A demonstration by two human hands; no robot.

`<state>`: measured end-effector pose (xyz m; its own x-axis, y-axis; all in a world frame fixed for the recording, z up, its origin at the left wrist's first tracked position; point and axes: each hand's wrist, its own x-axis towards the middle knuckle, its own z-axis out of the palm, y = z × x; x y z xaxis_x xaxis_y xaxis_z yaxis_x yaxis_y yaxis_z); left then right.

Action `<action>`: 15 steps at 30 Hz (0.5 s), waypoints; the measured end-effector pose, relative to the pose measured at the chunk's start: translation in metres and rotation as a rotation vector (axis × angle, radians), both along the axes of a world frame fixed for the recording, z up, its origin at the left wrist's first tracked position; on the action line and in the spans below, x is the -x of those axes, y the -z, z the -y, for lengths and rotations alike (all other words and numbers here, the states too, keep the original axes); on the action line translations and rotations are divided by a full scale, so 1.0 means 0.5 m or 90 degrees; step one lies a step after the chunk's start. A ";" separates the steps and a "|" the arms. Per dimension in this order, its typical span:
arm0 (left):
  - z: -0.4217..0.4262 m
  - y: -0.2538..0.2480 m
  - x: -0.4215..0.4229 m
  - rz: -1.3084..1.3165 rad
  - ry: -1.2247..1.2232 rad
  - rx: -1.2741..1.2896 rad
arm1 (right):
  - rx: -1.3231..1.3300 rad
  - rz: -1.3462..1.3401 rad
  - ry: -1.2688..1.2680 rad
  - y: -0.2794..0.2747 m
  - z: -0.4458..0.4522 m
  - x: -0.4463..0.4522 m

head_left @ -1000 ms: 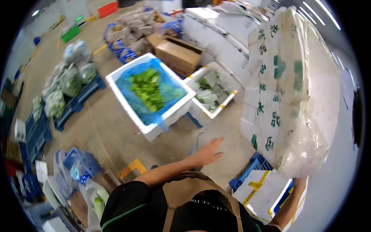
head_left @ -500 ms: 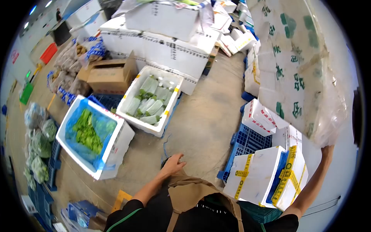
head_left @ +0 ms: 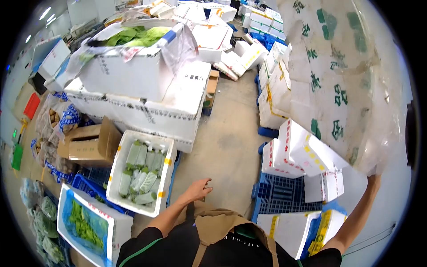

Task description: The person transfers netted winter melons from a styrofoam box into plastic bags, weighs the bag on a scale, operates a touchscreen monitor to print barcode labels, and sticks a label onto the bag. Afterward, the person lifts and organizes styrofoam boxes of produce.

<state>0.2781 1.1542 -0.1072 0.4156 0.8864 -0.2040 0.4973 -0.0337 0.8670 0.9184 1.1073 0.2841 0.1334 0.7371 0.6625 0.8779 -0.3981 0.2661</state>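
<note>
On the right side, my right hand (head_left: pixel 375 169) reaches up and grips the lower corner of a large off-white package (head_left: pixel 327 75) with green printed characters and clear plastic at its edge. Most of my right fingers are hidden behind that plastic. The package is raised high, and its top runs out of view. In front of my body, my left hand (head_left: pixel 198 190) hangs over the floor with nothing in it. Its fingers are apart, with the index finger pointing forward to the right. Left of it stands a white foam box (head_left: pixel 168 165) holding net-wrapped green vegetables (head_left: pixel 141 171).
White foam boxes (head_left: pixel 291 149) stand on a blue pallet (head_left: pixel 280 193) at right. A concrete aisle (head_left: pixel 222 138) runs ahead. On the left are stacked boxes (head_left: pixel 133 113), an open carton (head_left: pixel 89 144), a box of leafy greens (head_left: pixel 122 224) and bagged vegetables (head_left: pixel 50 209).
My view has moved forward along the aisle and tilted up, so the boxes on both sides sit differently. My right hand keeps hold of the package; my left fingers have spread out a little.
</note>
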 end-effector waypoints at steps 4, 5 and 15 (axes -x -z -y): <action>-0.212 -0.063 -0.068 0.005 0.070 -0.038 | 0.013 -0.026 0.040 0.026 -0.092 -0.082; -0.263 -0.080 -0.087 -0.002 0.092 -0.042 | 0.018 -0.030 0.049 0.033 -0.122 -0.100; -0.687 -0.034 -0.292 0.016 0.140 -0.059 | 0.022 -0.031 0.037 0.065 -0.623 -0.321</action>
<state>0.4243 1.4977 -0.0901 0.6046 0.7886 -0.1123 0.4470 -0.2193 0.8672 1.0786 1.4190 0.2514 0.2085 0.7499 0.6278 0.8660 -0.4399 0.2379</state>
